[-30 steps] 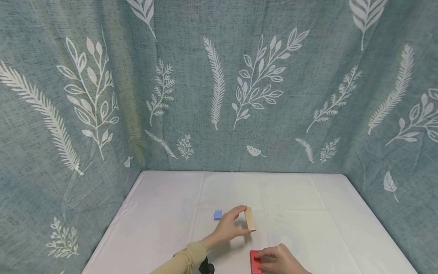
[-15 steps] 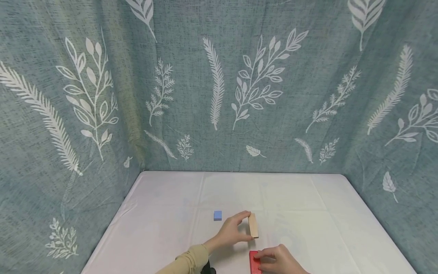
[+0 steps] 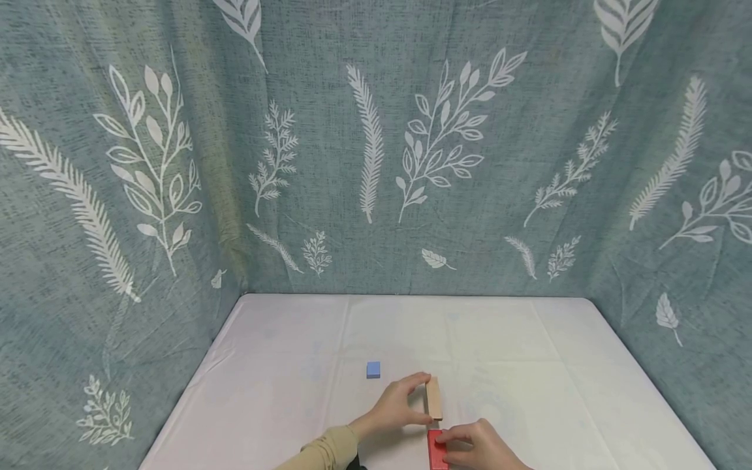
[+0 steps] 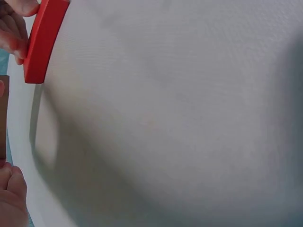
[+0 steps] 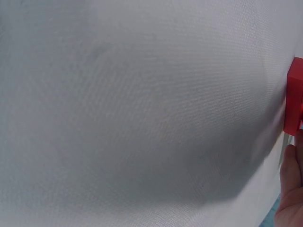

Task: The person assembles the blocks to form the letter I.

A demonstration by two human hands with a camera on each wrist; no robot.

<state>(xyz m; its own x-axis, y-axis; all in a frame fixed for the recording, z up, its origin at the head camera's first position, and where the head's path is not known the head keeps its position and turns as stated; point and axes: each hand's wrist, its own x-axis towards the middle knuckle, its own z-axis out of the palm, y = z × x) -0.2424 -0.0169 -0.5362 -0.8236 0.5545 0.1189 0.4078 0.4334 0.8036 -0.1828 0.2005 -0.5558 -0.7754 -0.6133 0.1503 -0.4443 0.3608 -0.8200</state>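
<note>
My left hand (image 3: 395, 406) holds a plain wooden block (image 3: 433, 398) by its two ends, fingers at the far end and thumb at the near one. The block seems slightly raised above the table. Just nearer to me lies a red block (image 3: 437, 449), its far end close to the wooden one. The fingers of my right hand (image 3: 483, 446) grip the red block from the right. In the left wrist view the red block (image 4: 46, 42) is at top left, and only a strip of the wooden block (image 4: 4, 118) shows at the edge.
A small blue block (image 3: 373, 370) sits on the white-covered table (image 3: 282, 365), left of and beyond my left hand. Teal curtains (image 3: 329, 163) with white leaf prints hang behind the table and along both sides.
My left hand has brought the wooden block toward me and slightly right, closer to the red block. My right hand and the red block have stayed in place.
</note>
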